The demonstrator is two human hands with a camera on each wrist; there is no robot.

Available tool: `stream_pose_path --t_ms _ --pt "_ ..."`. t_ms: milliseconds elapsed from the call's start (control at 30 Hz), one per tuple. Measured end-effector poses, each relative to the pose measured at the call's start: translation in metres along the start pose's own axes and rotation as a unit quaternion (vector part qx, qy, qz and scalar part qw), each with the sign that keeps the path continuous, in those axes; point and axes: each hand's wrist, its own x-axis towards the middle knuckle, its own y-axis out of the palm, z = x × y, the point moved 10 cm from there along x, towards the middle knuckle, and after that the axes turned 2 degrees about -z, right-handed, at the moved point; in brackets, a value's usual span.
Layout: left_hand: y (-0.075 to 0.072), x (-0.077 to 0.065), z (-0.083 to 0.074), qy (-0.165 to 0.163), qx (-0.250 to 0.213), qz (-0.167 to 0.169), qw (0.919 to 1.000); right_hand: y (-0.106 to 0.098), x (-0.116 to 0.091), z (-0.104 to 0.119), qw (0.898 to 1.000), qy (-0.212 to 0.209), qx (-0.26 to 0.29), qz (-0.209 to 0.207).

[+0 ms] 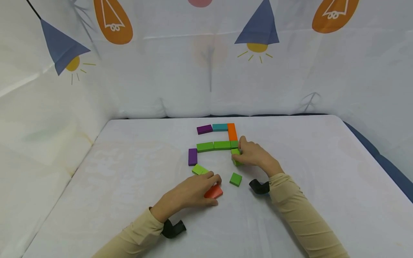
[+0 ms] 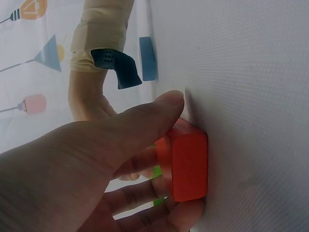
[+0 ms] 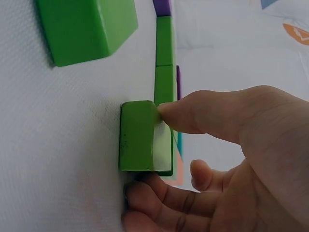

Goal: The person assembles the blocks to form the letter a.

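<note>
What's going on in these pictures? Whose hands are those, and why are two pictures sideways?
There's no robot here, just a person with two bare hands. The big picture comes from a camera on their head, looking forward and down. The other two come from little cameras worn on the wrists, one for the left hand and one for the right hand. They look sideways probably because those cameras turn with the arms.

On the white surface lie colourful blocks. A teal block touches an orange block, and a small green block lies by itself. The left hand holds a red block. The right hand pinches another green block between thumb and fingers.
</note>
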Motion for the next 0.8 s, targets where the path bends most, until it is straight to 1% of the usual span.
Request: stream_pose_path --t_ms 500,800 --pt "0.0002 0.0009 0.001 0.001 -0.004 -0.003 1.0 -0.0002 0.0024 0.0005 1.0 0.0 -0.006 -0.013" --pt "0.0001 0.0006 0.0006 0.0 -0.008 0.003 1.0 -0.0004 0.0026 0.0006 1.0 0.0 -0.007 -0.017"
